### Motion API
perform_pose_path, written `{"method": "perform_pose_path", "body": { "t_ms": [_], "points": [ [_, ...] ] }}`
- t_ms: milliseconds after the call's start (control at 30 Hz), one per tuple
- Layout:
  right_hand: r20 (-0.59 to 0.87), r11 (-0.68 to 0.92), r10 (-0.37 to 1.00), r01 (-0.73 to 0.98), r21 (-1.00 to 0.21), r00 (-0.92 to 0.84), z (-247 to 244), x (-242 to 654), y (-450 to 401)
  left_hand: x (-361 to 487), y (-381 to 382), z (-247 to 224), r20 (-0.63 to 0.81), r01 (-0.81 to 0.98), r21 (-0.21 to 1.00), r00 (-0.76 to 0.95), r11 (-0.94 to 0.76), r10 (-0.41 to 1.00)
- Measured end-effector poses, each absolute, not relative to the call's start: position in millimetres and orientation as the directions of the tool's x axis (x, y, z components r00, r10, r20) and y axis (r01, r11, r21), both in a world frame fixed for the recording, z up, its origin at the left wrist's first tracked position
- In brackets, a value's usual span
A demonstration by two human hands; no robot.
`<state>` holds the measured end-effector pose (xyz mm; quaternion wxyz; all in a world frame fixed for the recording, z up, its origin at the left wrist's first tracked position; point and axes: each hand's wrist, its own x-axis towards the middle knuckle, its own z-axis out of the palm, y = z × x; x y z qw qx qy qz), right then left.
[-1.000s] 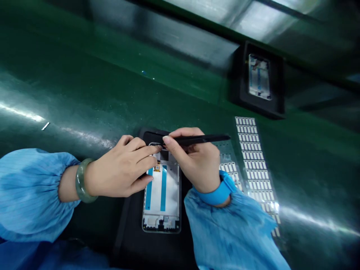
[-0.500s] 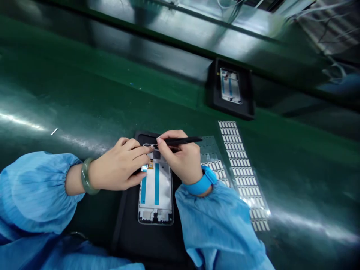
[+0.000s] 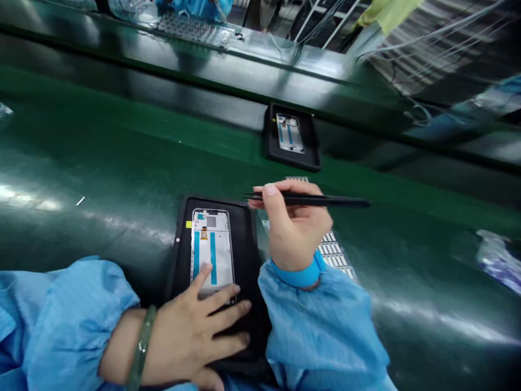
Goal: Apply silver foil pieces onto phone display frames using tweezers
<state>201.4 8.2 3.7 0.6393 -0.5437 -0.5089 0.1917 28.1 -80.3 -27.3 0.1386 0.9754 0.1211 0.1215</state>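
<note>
Head camera, and it's the silvery-white rectangular phone frame (image 3: 223, 255) that everything centres on, lying in the near black tray (image 3: 247, 244), in front of the person and toward that tray's left side. Its long axis runs away from the body, the far end leaning slightly left, and the left hand (image 3: 187, 334) is the nearer one: fingers spread wide, index fingertip (image 3: 208, 268) apparently resting between the blue strips, the others reaching across the lower end and onto the tray. Over to the right, the right hand (image 3: 295, 228) pinches slim black tweezers (image 3: 342, 201) between thumb and fingers, the shaft lying crosswise to the frame; the points aim left toward its upper end, just beyond the tray's edge and clear of the frame. Whether those points meet, too fine to tell! Between them and that upper end, nothing stands in the way; it's the lower end that the left hand hides. A small yellow tab (image 3: 189, 224) sits by the frame's left edge, a sheet of small white rectangular pieces (image 3: 336, 252) lies partly behind the right wrist, and farther off, a second black tray (image 3: 311, 138) holds a similar frame (image 3: 295, 137) on the glossy green tabletop (image 3: 122, 174).
</note>
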Motion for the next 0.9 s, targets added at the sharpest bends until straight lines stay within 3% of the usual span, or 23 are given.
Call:
{"method": "perform_pose_path", "body": {
  "t_ms": [233, 400, 500, 600, 800, 900],
  "points": [
    [0.611, 0.299, 0.676, 0.603, -0.739, 0.413, 43.0, 230.8, -32.1, 25.1, -62.5, -24.4, 0.007, 0.381, 0.279, 0.917, -0.882, 0.398],
    [0.650, 0.210, 0.639, 0.720, -0.662, 0.411, 39.1, 258.4, -62.6, -2.6, 8.9, -6.6, -0.055, 0.532, 0.153, 0.846, -0.833, 0.530],
    [0.696, 0.269, 0.570, 0.702, -0.659, 0.435, 23.6, 272.8, -77.1, -13.7, 60.7, -4.6, 0.001, 0.658, 0.058, 0.752, -0.751, 0.659],
    [0.649, 0.248, 0.624, 0.677, -0.693, 0.435, 6.7, 284.2, -89.8, -13.3, 108.4, -8.8, 0.132, 0.807, -0.062, 0.589, -0.587, 0.797],
    [0.609, 0.068, 0.579, 0.712, -0.699, 0.543, -25.2, 300.0, -109.8, -4.3, 159.3, -16.9, 0.212, 0.877, -0.132, 0.480, -0.462, 0.851],
    [0.571, 0.012, 0.533, 0.669, -0.744, 0.625, -39.1, 303.6, -112.4, -2.2, 158.0, -20.4, 0.178, 0.832, -0.190, 0.552, -0.522, 0.815]
  ]
}}
